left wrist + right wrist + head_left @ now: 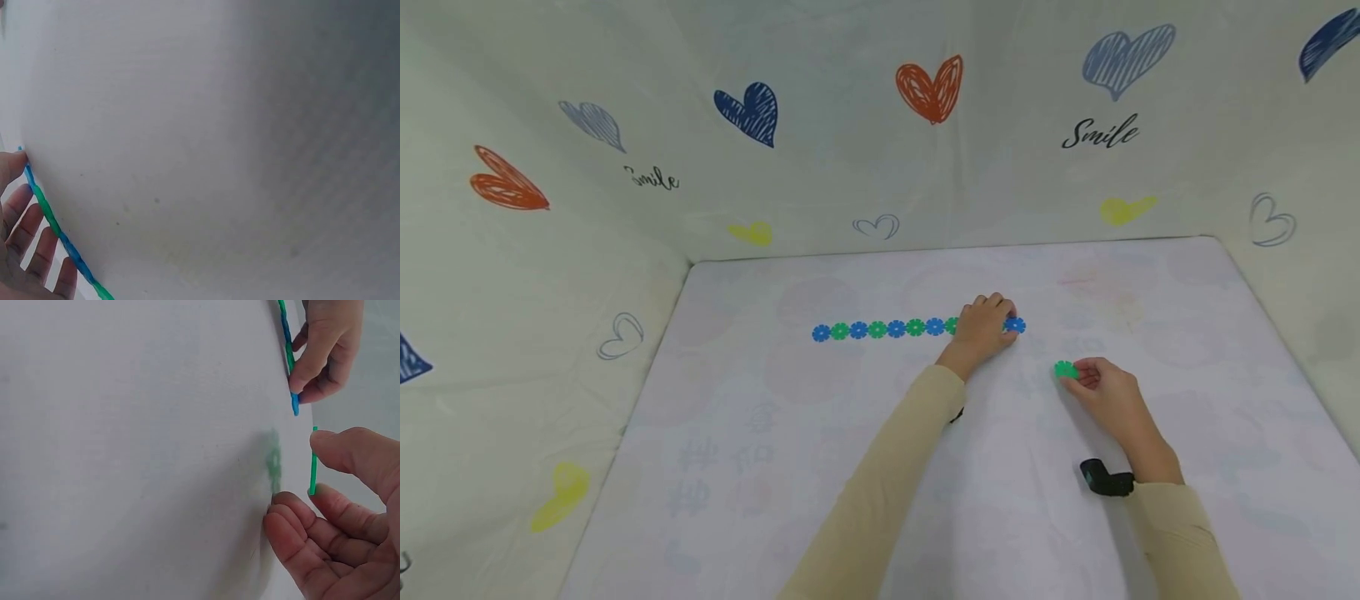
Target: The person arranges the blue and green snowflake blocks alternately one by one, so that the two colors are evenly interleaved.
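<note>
A row of blue and green notched plastic discs (897,329), alternating in colour and joined edge to edge, lies across the white table. My left hand (983,327) covers part of the row near its right end. In the left wrist view, its thumb and fingers pinch the end blue disc (1016,325), with other fingers spread along the neighbouring discs. To the right and nearer, my right hand (1108,398) pinches a single green disc (1065,369) by its edge. In the right wrist view this green disc (314,461) is edge-on, apart from the row and raised off the table.
The white table (850,467) extends around the row on all sides. A pale cloth wall (820,183) printed with hearts rises behind it and at both sides. A black camera (1107,479) sits at the right wrist.
</note>
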Demonstrator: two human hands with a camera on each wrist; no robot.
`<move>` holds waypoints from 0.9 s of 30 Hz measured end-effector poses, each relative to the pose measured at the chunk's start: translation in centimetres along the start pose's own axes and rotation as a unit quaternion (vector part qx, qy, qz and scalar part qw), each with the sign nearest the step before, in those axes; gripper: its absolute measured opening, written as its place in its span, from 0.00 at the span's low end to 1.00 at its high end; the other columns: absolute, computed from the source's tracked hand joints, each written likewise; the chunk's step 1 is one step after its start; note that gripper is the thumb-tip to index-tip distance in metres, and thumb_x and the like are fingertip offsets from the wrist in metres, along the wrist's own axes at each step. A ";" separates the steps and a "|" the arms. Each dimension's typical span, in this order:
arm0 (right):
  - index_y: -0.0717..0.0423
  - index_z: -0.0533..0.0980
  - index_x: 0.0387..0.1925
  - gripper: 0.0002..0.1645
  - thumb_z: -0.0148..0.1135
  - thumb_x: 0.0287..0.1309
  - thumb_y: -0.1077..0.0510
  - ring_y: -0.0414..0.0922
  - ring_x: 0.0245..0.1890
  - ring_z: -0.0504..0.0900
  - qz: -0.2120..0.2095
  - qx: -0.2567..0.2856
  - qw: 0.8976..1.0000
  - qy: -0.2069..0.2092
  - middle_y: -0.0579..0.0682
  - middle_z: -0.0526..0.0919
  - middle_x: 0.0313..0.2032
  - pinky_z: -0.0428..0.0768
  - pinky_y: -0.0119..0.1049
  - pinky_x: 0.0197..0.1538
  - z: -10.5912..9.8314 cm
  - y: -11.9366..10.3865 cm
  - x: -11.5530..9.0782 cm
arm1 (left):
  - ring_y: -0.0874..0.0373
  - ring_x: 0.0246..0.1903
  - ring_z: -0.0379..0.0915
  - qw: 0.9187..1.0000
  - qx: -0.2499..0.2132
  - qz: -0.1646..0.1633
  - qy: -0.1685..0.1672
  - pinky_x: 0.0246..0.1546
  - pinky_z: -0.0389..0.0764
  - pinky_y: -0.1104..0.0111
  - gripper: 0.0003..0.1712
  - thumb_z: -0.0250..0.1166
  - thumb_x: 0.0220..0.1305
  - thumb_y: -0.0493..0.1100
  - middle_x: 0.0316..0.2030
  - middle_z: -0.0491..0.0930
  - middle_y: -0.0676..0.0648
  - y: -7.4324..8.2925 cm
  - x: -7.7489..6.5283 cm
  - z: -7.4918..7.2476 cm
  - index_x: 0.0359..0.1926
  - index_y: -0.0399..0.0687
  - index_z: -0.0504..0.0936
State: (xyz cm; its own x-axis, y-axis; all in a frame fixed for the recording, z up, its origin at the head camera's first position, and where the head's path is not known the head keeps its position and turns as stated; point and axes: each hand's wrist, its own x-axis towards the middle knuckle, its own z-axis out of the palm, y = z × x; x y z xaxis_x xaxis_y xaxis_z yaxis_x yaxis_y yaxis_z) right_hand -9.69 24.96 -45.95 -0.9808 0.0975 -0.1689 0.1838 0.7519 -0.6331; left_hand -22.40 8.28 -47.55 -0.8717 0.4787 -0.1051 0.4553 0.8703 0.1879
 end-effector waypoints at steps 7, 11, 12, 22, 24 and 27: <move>0.74 0.68 0.50 0.26 0.58 0.60 0.54 0.56 0.41 0.76 -0.013 -0.003 1.000 -0.015 0.66 0.77 0.41 0.76 0.50 0.47 -0.1 -0.5 2.5 | 0.61 0.51 0.64 1.000 0.004 0.001 0.002 0.52 0.70 0.69 0.19 0.57 0.63 0.58 0.51 0.71 0.58 0.0 -0.2 -0.3 0.52 0.60 0.72; 0.74 0.69 0.49 0.25 0.58 0.60 0.55 0.56 0.40 0.76 -0.024 -0.009 1.000 -0.014 0.66 0.77 0.40 0.76 0.49 0.46 -0.1 -0.7 3.6 | 0.61 0.51 0.64 1.000 0.004 0.002 -0.001 0.53 0.70 0.69 0.19 0.57 0.63 0.58 0.51 0.71 0.58 0.1 -0.2 -0.4 0.52 0.60 0.72; 0.75 0.69 0.49 0.25 0.58 0.60 0.56 0.56 0.40 0.76 -0.028 -0.011 0.999 -0.012 0.67 0.78 0.39 0.76 0.49 0.46 -0.1 -0.8 3.9 | 0.61 0.51 0.64 1.000 0.005 0.002 -0.002 0.53 0.70 0.69 0.19 0.57 0.63 0.58 0.52 0.71 0.58 0.1 -0.3 -0.4 0.52 0.60 0.72; 0.75 0.69 0.48 0.25 0.59 0.59 0.57 0.54 0.36 0.74 -0.036 -0.034 0.999 -0.003 0.64 0.76 0.36 0.74 0.48 0.43 0.1 -1.5 6.3 | 0.62 0.51 0.65 1.000 0.014 0.000 -0.002 0.53 0.70 0.69 0.20 0.57 0.63 0.58 0.52 0.71 0.58 0.1 -0.2 -0.4 0.53 0.60 0.72; 0.75 0.69 0.49 0.25 0.59 0.59 0.57 0.53 0.35 0.73 -0.036 -0.037 0.999 -0.004 0.64 0.76 0.35 0.74 0.47 0.42 0.1 -1.5 6.6 | 0.61 0.51 0.65 1.000 0.013 0.001 -0.001 0.54 0.70 0.69 0.20 0.57 0.63 0.58 0.52 0.71 0.58 0.1 -0.2 -0.4 0.53 0.60 0.72; 0.75 0.69 0.49 0.25 0.59 0.59 0.56 0.52 0.34 0.73 -0.038 -0.039 0.999 -0.006 0.64 0.76 0.35 0.74 0.45 0.41 0.3 -1.4 7.0 | 0.61 0.51 0.65 1.000 0.008 -0.001 -0.003 0.53 0.70 0.69 0.20 0.57 0.63 0.58 0.52 0.71 0.58 0.2 -0.1 -0.4 0.53 0.60 0.72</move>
State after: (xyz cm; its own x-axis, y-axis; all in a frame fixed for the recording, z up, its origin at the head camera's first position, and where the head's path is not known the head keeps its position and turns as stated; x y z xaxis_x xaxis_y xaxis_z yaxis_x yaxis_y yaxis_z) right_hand -16.83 24.38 -46.46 -0.9909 0.0311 -0.1310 0.1025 0.8050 -0.5844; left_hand -22.27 8.31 -47.14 -0.8712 0.4784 -0.1104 0.4574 0.8726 0.1716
